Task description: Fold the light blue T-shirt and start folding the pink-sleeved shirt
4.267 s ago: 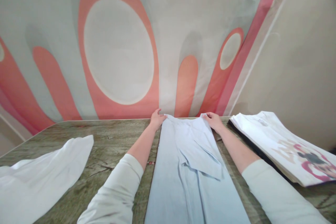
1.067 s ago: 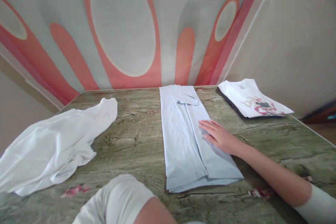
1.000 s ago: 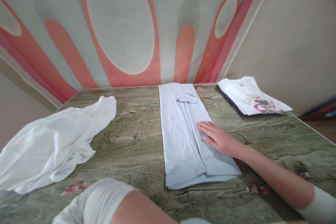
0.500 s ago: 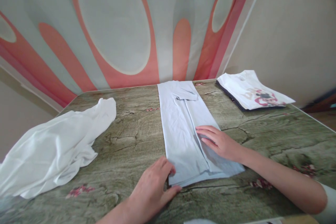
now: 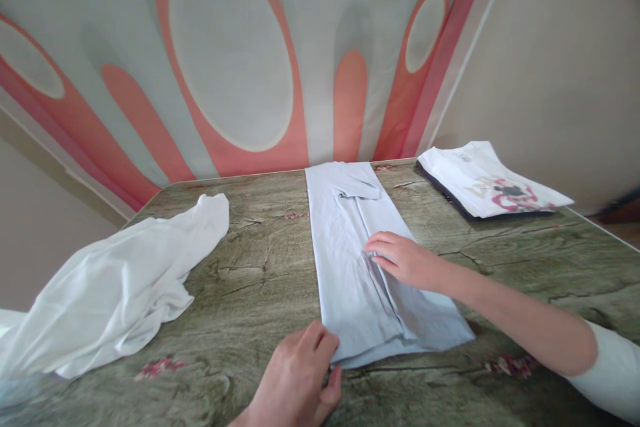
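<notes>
A pale blue short-sleeved shirt [image 5: 345,267] lies on the table, folded into a long narrow strip with a sleeve showing near its far end. At its near left corner my left hand [image 5: 303,373] is closed, the corner pinched between thumb and fingers. Across the middle of the strip rests my right hand [image 5: 400,260], palm down. Its fingers are stretched out over the inner folded edge, and small wrinkles show in the cloth beside them. The right thumb is hidden under the hand.
A crumpled white garment [image 5: 125,280] is spread on the left of the wood-patterned table [image 5: 260,307]. At the far right lies a folded white printed T-shirt [image 5: 490,177] on top of a dark cloth [image 5: 450,199]. A patterned wall [image 5: 320,113] borders the table's far edge.
My left hand has closed on the shirt's near left corner. The right hand has slid slightly left and away from me across the fold. The camera view has shifted a little.
</notes>
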Demonstrator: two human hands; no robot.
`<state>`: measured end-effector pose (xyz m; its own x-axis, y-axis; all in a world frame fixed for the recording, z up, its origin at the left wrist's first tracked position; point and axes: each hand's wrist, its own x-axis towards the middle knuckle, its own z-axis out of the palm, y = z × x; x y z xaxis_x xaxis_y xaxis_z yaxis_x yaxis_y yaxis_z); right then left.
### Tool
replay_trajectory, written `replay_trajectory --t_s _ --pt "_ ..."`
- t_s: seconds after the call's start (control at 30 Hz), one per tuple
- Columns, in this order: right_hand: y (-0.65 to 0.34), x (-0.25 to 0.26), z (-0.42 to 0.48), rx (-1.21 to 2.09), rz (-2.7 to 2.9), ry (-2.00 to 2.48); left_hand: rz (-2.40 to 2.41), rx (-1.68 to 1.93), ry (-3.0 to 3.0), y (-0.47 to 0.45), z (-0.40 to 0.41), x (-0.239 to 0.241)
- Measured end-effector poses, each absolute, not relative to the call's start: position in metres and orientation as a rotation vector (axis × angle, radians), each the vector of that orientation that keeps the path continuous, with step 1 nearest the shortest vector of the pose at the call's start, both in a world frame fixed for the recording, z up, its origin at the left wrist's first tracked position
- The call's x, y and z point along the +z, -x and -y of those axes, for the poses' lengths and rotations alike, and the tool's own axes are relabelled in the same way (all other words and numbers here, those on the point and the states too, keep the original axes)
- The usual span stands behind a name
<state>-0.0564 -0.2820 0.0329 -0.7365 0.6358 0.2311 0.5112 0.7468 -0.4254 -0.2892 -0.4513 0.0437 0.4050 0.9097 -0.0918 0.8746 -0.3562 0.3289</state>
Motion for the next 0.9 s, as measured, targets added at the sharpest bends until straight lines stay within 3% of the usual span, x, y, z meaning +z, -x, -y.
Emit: replay_trajectory --t_s 0.67,0.9 --pt "0.092 -0.009 0.246 0.491 2.320 0.915 -1.511 0.652 -2.085 0.284 0.457 0.034" --pt "0.091 -0.010 0.246 0.495 2.327 0.913 -1.599 0.586 -2.079 0.284 0.455 0.033"
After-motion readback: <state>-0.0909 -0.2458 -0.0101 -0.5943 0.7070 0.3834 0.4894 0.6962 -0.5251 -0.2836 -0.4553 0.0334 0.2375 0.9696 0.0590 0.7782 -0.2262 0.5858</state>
